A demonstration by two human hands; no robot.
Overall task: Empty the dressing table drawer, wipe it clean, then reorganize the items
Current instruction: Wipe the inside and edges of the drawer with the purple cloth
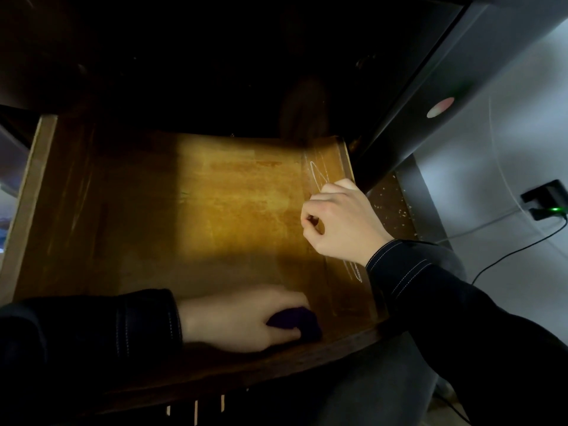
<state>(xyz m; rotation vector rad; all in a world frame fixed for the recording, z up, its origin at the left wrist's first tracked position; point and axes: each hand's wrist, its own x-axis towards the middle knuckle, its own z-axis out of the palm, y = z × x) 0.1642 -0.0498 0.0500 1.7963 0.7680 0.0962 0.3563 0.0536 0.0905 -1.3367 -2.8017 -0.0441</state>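
Observation:
The wooden drawer [221, 192] is pulled out below me, its brown bottom bare and lit in the middle. My left hand [242, 318] lies at the near right corner of the drawer bottom and grips a dark purple cloth [295, 322] against the wood. My right hand [341, 222] sits on the drawer's right side wall [333, 158], fingers curled over its top edge. White scribble marks show on that wall's inner face. The back of the drawer is lost in shadow.
The dark dressing table body [408, 87] rises above and to the right. A speckled floor strip [390, 207] and a grey wall lie to the right, with a black charger [547, 199] showing a green light and a cable trailing down. My trouser leg fills the lower right.

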